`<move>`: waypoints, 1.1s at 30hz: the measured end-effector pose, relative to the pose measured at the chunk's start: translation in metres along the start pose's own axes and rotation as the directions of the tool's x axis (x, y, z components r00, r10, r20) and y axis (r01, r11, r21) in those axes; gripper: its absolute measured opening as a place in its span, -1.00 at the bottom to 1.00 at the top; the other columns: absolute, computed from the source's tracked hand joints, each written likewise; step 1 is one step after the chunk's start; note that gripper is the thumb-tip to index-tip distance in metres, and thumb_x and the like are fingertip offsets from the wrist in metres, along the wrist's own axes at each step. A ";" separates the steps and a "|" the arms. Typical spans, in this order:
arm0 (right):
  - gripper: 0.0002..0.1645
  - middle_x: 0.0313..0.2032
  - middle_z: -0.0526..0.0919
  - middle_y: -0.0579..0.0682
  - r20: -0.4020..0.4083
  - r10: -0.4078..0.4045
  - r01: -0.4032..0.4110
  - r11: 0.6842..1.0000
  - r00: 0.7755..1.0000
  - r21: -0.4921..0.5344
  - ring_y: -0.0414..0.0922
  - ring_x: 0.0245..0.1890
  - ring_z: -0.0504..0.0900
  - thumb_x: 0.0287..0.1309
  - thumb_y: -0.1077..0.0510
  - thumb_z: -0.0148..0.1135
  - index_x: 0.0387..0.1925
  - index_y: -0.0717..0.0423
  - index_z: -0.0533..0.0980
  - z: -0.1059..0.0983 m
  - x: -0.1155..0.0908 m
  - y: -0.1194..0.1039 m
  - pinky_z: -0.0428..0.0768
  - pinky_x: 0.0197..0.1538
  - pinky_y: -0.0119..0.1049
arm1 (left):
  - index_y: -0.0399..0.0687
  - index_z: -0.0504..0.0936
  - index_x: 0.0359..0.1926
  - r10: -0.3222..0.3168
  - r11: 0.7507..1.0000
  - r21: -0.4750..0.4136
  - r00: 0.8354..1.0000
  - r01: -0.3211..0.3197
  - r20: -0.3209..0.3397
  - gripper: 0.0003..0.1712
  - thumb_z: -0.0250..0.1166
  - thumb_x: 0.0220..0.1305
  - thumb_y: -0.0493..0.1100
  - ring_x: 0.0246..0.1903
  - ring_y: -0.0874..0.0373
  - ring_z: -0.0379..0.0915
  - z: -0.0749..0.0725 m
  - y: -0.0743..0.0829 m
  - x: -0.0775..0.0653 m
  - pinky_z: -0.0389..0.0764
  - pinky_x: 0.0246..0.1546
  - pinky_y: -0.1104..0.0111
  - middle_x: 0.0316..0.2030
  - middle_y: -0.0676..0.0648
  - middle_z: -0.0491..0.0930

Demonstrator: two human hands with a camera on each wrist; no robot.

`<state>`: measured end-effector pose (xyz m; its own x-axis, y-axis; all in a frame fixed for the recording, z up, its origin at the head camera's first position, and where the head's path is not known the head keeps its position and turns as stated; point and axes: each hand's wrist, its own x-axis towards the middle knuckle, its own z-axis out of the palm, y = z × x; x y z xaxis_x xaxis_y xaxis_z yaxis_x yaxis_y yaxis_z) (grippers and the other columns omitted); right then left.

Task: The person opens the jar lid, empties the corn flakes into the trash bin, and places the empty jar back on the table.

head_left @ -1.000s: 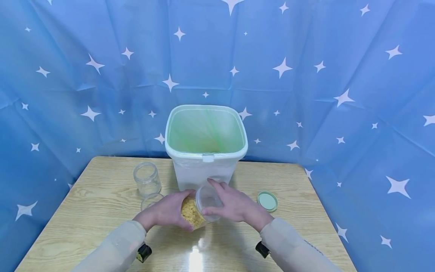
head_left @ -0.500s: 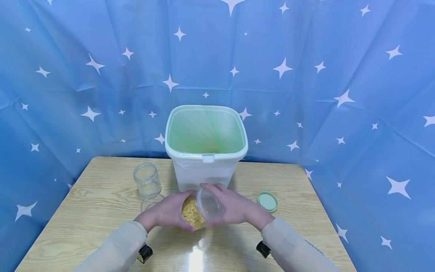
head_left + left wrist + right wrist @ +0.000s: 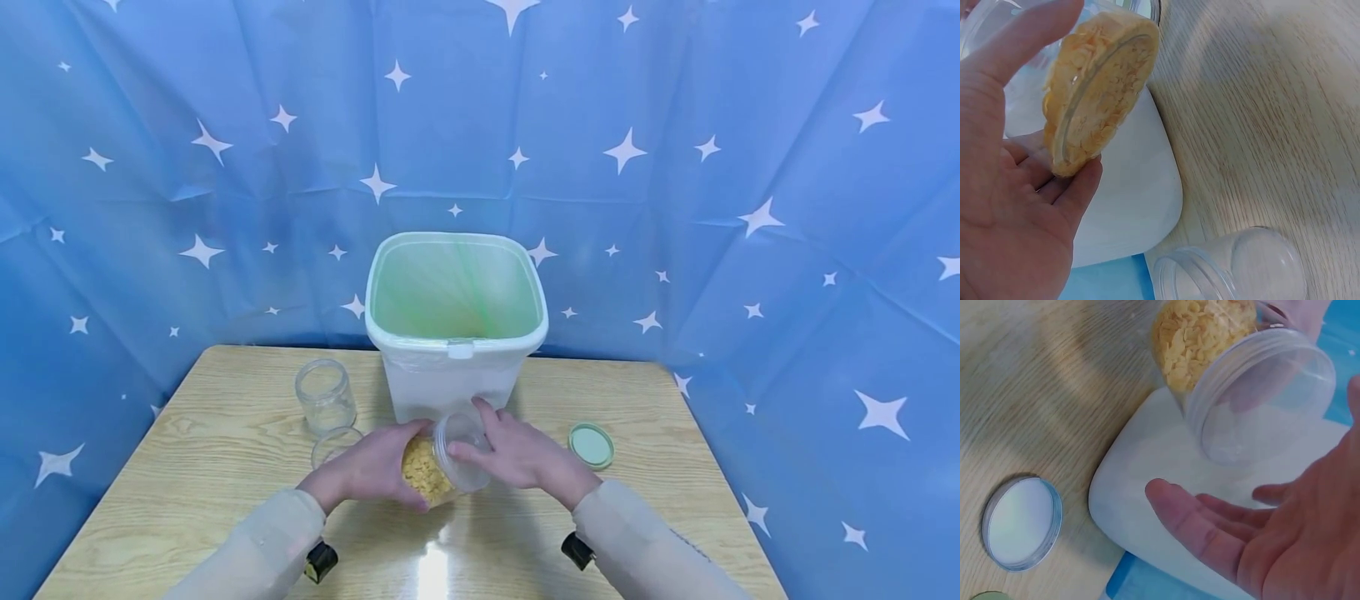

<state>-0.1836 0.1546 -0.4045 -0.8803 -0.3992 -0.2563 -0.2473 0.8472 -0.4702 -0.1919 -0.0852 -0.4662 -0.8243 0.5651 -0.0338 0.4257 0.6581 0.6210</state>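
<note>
My left hand (image 3: 377, 464) grips a clear jar (image 3: 424, 471) of yellow flakes from its left side, the jar tilted with its clear, ridged top to the right. In the left wrist view the flakes (image 3: 1094, 87) show through the jar's base, between thumb and fingers. At the jar's top, my right hand (image 3: 517, 450) has its fingers extended. The right wrist view shows those fingers (image 3: 1200, 534) apart from the clear top (image 3: 1266, 394). A clear jar (image 3: 326, 396) stands at the left, with another round clear piece (image 3: 330, 443) partly hidden behind my left hand.
A white bin (image 3: 453, 387) with a pale green inside stands at the table's back, just beyond the jar in my hand. A green lid (image 3: 590, 445) lies to the right on the wooden table (image 3: 637, 533). A blue starred curtain (image 3: 675, 167) hangs around the table.
Half a second ago my right fingers lay round the jar's top; now they have spread away from it, much as they were a second ago. My left hand stays in place.
</note>
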 end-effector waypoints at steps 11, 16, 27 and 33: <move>0.29 0.34 0.35 0.24 0.069 0.042 -0.035 0.994 0.997 -0.100 0.20 0.20 0.50 -0.07 -0.68 0.01 0.52 -0.08 -0.03 0.008 0.002 -0.006 0.52 0.12 0.15 | 0.02 0.36 0.32 0.031 0.999 0.021 1.000 -0.031 -0.006 0.19 0.61 -0.42 0.27 -0.11 0.23 0.49 0.002 0.002 0.000 0.56 -0.10 0.30 -0.01 0.11 0.58; 0.27 0.31 0.34 0.11 0.061 -0.074 0.079 0.994 0.995 -0.071 0.10 0.07 0.58 -0.16 -0.55 0.28 0.50 -0.21 -0.01 0.008 0.003 -0.004 0.59 -0.01 0.05 | 0.03 0.34 0.34 0.034 0.999 0.034 0.999 -0.034 0.006 0.20 0.62 -0.42 0.24 -0.07 0.22 0.49 0.001 -0.001 0.001 0.55 -0.04 0.28 0.03 0.12 0.57; 0.25 0.31 0.28 -0.01 0.023 -0.281 0.282 0.959 0.959 -0.013 -0.03 0.20 0.46 -0.27 -0.20 0.57 0.44 -0.31 0.07 0.010 0.008 0.002 0.53 0.17 -0.04 | 0.00 0.36 0.33 0.032 0.999 0.007 0.999 -0.032 0.006 0.17 0.63 -0.41 0.18 -0.06 0.20 0.49 -0.001 -0.003 -0.001 0.54 -0.02 0.23 0.03 0.10 0.57; 0.26 0.32 0.26 -0.02 0.036 -0.296 0.296 0.955 0.955 -0.009 -0.06 0.24 0.42 -0.28 -0.22 0.58 0.45 -0.29 0.07 0.009 0.008 0.002 0.50 0.22 -0.05 | -0.05 0.34 0.33 0.027 1.000 0.007 1.000 -0.027 0.014 0.20 0.63 -0.41 0.20 -0.05 0.18 0.48 -0.003 -0.003 -0.002 0.54 -0.02 0.21 0.05 0.07 0.56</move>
<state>-0.1877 0.1501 -0.4149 -0.7526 -0.6443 -0.1361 -0.5007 0.6941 -0.5172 -0.1928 -0.0899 -0.4660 -0.8073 0.5895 -0.0280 0.4503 0.6459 0.6164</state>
